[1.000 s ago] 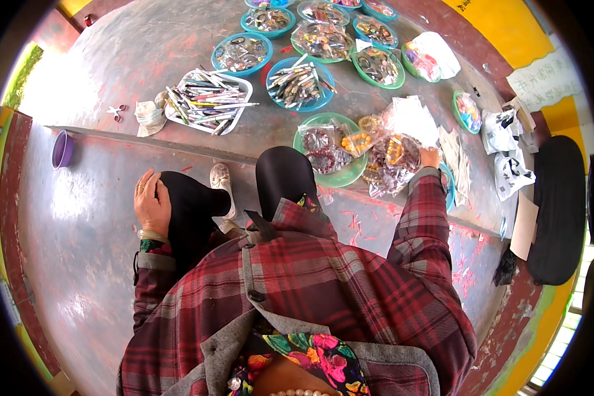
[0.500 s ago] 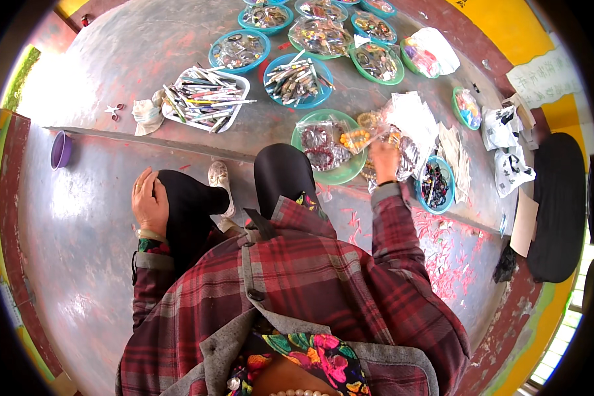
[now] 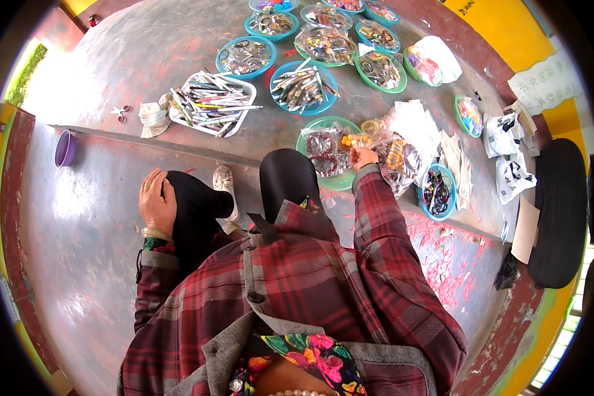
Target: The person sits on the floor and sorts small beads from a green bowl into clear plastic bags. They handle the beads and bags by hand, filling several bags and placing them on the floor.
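Note:
My left hand [image 3: 157, 200] lies on my left knee with its fingers stretched out, holding nothing. With closed fingers my right hand [image 3: 364, 157] pinches the near edge of a clear plastic bag of yellow beads [image 3: 359, 140], at the right rim of a green basin [image 3: 336, 183]. Bagged dark red bead bracelets [image 3: 321, 164] lie in that basin. Just right of my right hand sits a pile of clear bags with bead bracelets [image 3: 402, 160], some yellow and some dark. My fingertips are partly hidden by the bag's shine.
Beyond are a white tray of pens [image 3: 211, 104], a blue basin of pens [image 3: 303, 89] and several basins of bagged goods. A blue basin of dark small items [image 3: 437, 193] stands at the right. Scissors [image 3: 121, 112] and a purple bucket [image 3: 65, 149] are at the left.
My right hand has moved left from the bracelet pile to the green basin's right rim, where the yellow beads' bag is. My left hand stays on the knee. The view has shifted slightly.

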Motion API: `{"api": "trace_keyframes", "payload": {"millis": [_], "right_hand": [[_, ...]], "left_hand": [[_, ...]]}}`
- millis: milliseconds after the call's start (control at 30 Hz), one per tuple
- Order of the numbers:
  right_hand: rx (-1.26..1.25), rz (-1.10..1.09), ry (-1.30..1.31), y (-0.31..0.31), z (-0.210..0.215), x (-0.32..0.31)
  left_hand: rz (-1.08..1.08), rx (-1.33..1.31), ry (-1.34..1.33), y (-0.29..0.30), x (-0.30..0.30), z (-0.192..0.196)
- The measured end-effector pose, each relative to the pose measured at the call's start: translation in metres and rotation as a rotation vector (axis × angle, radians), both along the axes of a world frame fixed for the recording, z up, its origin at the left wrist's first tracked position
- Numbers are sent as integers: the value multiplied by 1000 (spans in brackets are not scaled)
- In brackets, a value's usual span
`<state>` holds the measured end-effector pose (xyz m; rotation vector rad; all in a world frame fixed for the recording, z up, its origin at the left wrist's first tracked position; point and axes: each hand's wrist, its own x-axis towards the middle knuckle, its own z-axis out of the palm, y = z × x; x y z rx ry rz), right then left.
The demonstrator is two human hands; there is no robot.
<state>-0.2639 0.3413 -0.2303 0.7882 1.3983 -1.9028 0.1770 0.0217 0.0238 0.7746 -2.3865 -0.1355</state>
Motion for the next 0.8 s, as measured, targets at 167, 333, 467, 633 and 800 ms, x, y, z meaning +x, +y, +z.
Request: {"api": "trace_keyframes", "payload": {"millis": [167, 333, 467, 633, 800], "right_hand": [[-29, 13, 128, 0, 47, -1], [-507, -158, 104, 2, 76, -5], [-555, -196, 217, -3, 92, -13], [-417, -173, 283, -6, 103, -30], [-226, -78, 263, 22, 62, -58]], "left_hand": [[3, 18, 0, 1, 2, -1], [4, 28, -1, 1, 0, 0], [2, 25, -5, 1, 0, 1], [12, 46, -6, 1, 3, 0], [9, 41, -13, 3, -2, 4]]}}
